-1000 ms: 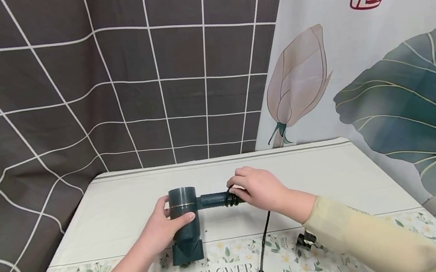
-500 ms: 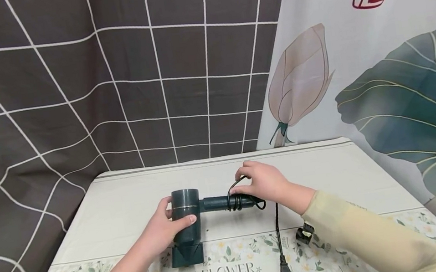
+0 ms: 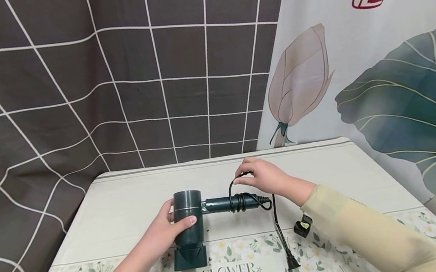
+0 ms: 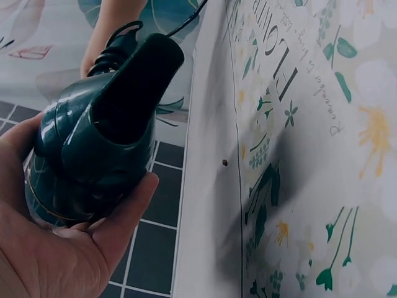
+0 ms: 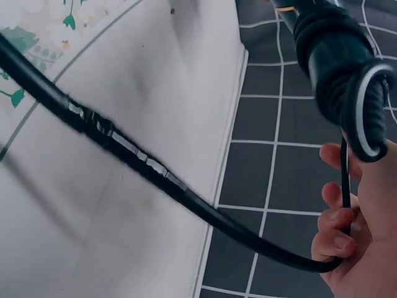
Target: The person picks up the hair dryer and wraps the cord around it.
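A dark green hair dryer point(image 3: 189, 231) is held sideways over the table, its flat nozzle point(image 3: 190, 258) toward the front edge. My left hand point(image 3: 166, 228) grips its barrel, thumb across the near side; the left wrist view shows the barrel point(image 4: 93, 149) in the palm. Several turns of black cord point(image 3: 240, 202) wrap the handle point(image 3: 216, 205), which points right. Above the handle's end my right hand point(image 3: 262, 176) pinches the cord, its fingers curled round it in the right wrist view point(image 5: 338, 242). The cord's free end hangs down to a two-pin plug point(image 3: 292, 261).
A small black object with a yellowish patch point(image 3: 303, 226) lies on the table near the right forearm. The table's cloth point(image 3: 127, 203) is cream at the back and floral in front. A dark grid curtain point(image 3: 134, 96) hangs behind, and a floral curtain point(image 3: 406, 120) on the right.
My right hand has lifted from the handle and drawn a loop of cord up off it. The hanging plug has swung to the right. The left hand keeps its grip, with the dryer slightly shifted right.
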Motion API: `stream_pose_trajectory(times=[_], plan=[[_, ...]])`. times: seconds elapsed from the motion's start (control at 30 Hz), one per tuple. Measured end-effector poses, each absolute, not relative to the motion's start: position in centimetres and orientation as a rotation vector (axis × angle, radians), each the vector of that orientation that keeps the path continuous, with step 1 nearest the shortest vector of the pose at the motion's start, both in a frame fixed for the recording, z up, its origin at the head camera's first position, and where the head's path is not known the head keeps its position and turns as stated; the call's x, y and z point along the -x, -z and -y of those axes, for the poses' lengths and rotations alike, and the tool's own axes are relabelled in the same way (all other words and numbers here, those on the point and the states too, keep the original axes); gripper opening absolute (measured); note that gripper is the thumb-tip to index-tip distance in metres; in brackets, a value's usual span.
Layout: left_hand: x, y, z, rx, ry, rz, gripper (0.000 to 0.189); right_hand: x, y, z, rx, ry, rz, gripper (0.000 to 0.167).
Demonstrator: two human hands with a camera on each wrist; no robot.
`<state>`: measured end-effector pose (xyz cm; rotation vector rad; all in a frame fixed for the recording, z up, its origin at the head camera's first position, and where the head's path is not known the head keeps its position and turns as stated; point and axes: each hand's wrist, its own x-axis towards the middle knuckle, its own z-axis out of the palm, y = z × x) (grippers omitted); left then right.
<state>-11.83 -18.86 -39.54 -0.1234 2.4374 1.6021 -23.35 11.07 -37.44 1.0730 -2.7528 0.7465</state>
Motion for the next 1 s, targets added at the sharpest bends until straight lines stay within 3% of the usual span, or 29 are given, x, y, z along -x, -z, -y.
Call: stream_pose_trajectory(times=[0.47, 0.77, 1.0], plan=[[11.7, 39.5, 18.6, 0.073, -1.732, -2.319, 0.084, 25.0, 38.5, -11.7, -0.96, -0.826, 2.806, 0.02], [11.5, 39.2, 18.1, 0.081, -1.788, -2.279, 0.085, 25.1, 39.4, -11.3, -0.858, -0.627, 2.883, 0.029], [11.4, 39.1, 17.6, 0.115, -1.819, -2.275, 0.086, 24.7, 40.0, -10.9, -1.044, -0.521, 2.788, 0.025]])
